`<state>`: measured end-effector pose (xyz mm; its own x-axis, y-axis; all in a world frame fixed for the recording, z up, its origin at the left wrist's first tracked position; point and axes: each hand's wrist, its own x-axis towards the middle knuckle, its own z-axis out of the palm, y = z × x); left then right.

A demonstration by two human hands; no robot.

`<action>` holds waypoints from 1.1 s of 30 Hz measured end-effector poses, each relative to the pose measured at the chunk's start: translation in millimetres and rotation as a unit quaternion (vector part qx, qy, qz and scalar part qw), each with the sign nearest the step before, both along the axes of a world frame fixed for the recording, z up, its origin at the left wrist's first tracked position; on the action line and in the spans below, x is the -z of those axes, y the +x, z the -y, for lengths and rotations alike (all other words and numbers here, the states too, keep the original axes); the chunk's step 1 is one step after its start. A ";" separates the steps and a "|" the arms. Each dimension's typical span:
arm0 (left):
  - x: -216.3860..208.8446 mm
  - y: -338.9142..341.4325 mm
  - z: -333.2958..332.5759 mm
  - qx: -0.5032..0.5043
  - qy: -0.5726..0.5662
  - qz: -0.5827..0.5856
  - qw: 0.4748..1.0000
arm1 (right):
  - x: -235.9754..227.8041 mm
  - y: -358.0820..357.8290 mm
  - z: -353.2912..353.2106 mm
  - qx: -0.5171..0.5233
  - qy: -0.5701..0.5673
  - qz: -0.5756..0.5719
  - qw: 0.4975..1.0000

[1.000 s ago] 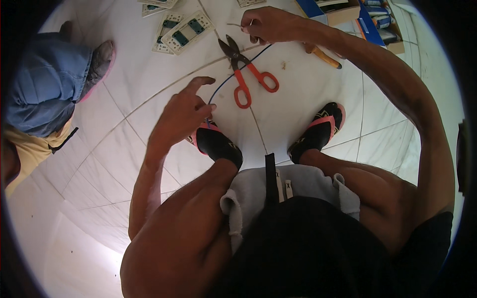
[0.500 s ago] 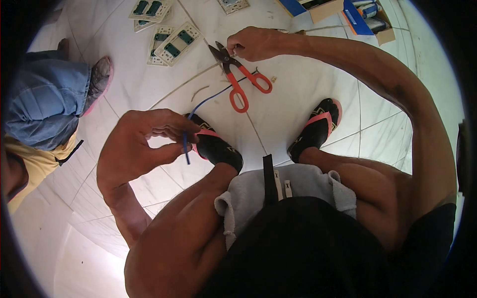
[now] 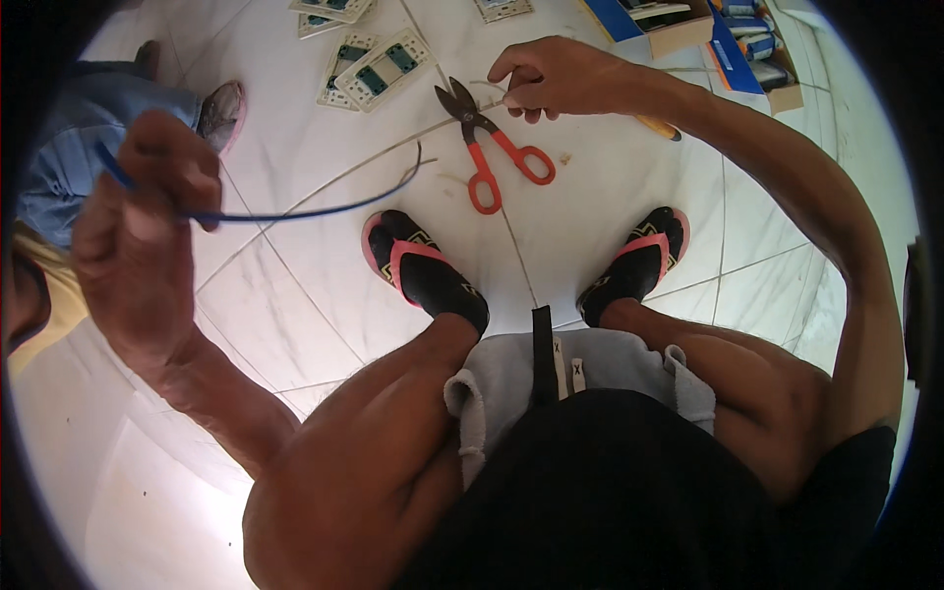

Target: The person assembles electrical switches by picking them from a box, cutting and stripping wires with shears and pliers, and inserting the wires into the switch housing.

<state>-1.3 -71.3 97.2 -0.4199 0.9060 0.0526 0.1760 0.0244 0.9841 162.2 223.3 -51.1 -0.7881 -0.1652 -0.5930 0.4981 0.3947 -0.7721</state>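
A thin blue wire (image 3: 295,214) is pinched in my left hand (image 3: 147,226), which is raised at the left and slightly blurred. The wire's long end reaches right across the floor and curls up at its tip; a short end sticks out past the fingers. Tin snips (image 3: 470,118) with red handles lie on the tiles, jaws parted and pointing away from me. Just right of the jaws hovers my right hand (image 3: 551,84), its fingers half curled, thumb and forefinger apart. Thin pale scraps (image 3: 482,85) lie by those fingertips; no held thing is visible there.
Cream socket plates (image 3: 393,71) with green inserts lie at the far left-centre. Blue cardboard boxes (image 3: 733,54) with packaged items stand far right. A yellow-handled tool (image 3: 661,128) is partly under my right forearm. Another person's jeans (image 3: 59,147) and shoe (image 3: 221,116) are at the left.
My left hand has swung up and left, drawing the blue wire off the snips. My right hand has lifted slightly away from the snips' jaws, its fingers loosening. The view has shifted a little.
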 end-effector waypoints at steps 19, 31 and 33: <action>-4.1 -9.3 27.8 -0.268 -0.244 -0.192 0.912 | 73.7 55.2 57.7 -0.481 0.261 -0.330 0.769; 13.0 -15.7 22.2 -0.240 -0.292 -0.226 0.898 | 59.2 54.2 13.7 -0.307 0.284 -0.195 0.887; 8.7 -10.2 14.5 -0.242 -0.312 -0.242 0.886 | 72.6 76.7 -4.1 -0.369 0.256 -0.263 0.854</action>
